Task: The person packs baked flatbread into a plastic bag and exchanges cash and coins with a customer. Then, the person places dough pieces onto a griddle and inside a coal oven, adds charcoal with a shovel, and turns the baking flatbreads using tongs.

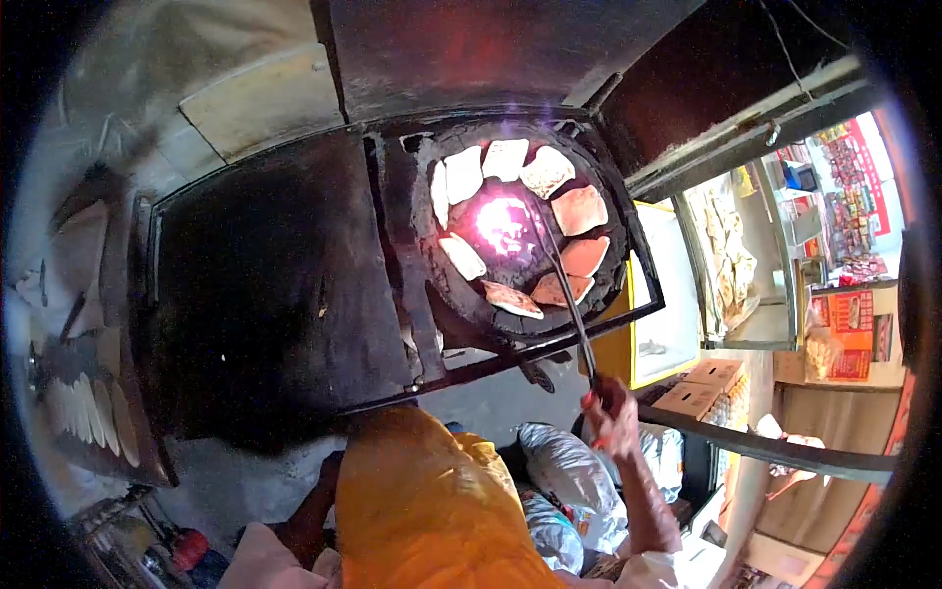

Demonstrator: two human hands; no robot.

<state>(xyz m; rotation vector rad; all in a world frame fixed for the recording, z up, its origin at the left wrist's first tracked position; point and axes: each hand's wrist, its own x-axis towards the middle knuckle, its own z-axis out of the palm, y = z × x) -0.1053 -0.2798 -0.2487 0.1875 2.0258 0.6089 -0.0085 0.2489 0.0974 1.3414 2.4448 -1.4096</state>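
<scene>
My right hand (612,418) is closed around the handle of a long thin metal rod (572,296), which reaches over a round oven opening. Its far end lies near the glowing coals (503,226) in the middle. Several flat pieces of bread (579,210) stand in a ring around the coals against the dark oven wall (424,201). My left hand (332,469) hangs low beside the orange apron (422,501); it is dark and partly hidden, and its fingers cannot be made out.
A dark flat worktop (275,285) adjoins the oven on the left. White plastic bags (569,476) lie below my right arm. Cardboard boxes (692,393) rest on a ledge at the right, near a yellow-edged white container (667,294). Pale oval pieces (98,417) line the left side.
</scene>
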